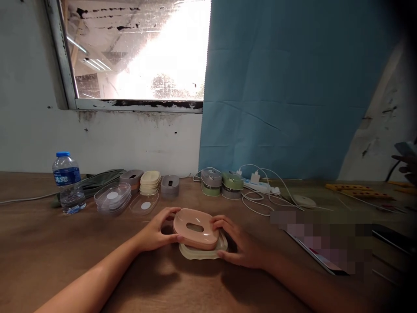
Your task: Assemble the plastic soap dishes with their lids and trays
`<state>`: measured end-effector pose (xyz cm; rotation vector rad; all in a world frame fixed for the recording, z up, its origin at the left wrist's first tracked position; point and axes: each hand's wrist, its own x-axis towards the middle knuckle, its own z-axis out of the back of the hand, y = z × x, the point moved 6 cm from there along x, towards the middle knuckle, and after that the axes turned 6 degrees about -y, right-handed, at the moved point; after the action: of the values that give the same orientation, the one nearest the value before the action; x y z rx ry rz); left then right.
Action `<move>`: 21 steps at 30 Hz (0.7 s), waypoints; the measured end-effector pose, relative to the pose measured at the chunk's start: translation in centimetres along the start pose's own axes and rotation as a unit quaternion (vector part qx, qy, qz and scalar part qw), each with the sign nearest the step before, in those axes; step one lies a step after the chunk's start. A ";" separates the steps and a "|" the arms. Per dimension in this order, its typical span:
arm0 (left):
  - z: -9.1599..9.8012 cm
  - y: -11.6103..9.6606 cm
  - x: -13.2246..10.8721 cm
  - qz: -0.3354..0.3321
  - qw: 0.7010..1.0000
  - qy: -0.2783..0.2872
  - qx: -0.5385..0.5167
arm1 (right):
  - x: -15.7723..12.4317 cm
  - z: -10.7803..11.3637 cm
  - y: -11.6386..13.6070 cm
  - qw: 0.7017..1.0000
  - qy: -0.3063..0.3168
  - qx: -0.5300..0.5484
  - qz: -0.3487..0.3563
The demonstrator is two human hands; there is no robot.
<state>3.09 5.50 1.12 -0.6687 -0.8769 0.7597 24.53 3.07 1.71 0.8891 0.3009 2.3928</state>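
Note:
My left hand (pixel 160 233) is closed on the left end of a glossy pink plastic box part (pixel 202 231) with rounded corners and an oval slot in its top. Beneath that part, a cream plastic tray (pixel 198 253) sticks out along the near and right sides. My right hand (pixel 241 244) grips the right side, fingers on the pink part and thumb at the cream tray's edge. Both pieces sit slightly tilted above the wooden table. Whether they are joined cannot be seen.
Along the wall stand a water bottle (pixel 67 184), clear lids (pixel 112 198), stacked cream trays (pixel 150 182), a grey box (pixel 170 186) and green-grey boxes (pixel 232 184). A power strip (pixel 257 186) with white cables lies behind my right hand. A phone-like device (pixel 321 256) lies at right.

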 end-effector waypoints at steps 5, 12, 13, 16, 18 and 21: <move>-0.7 -1.3 0.0 -0.030 0.998 0.008 0.046 | -0.2 -0.5 -0.3 0.999 -0.006 0.004 -0.038; -1.5 -2.3 0.1 -0.021 0.998 -0.030 0.054 | -0.4 0.6 -0.9 0.995 -0.083 0.014 -0.044; -1.7 -2.2 0.1 -0.004 0.998 -0.027 0.064 | -0.4 0.5 -1.0 0.996 -0.072 0.024 -0.046; -2.4 -1.6 0.0 0.052 0.994 0.001 0.098 | -0.6 -0.2 -1.3 0.997 0.009 0.050 -0.063; -2.7 -1.5 -0.1 0.066 0.991 0.023 0.111 | -0.8 -0.7 -1.5 0.995 0.057 0.052 -0.070; -2.7 -1.4 -0.3 0.067 0.990 0.043 0.121 | -1.0 -0.9 -1.4 0.992 0.099 0.037 -0.067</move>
<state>5.74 3.94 0.79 -0.5440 -0.6529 0.9336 25.15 3.65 -0.05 0.6416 0.5125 2.3597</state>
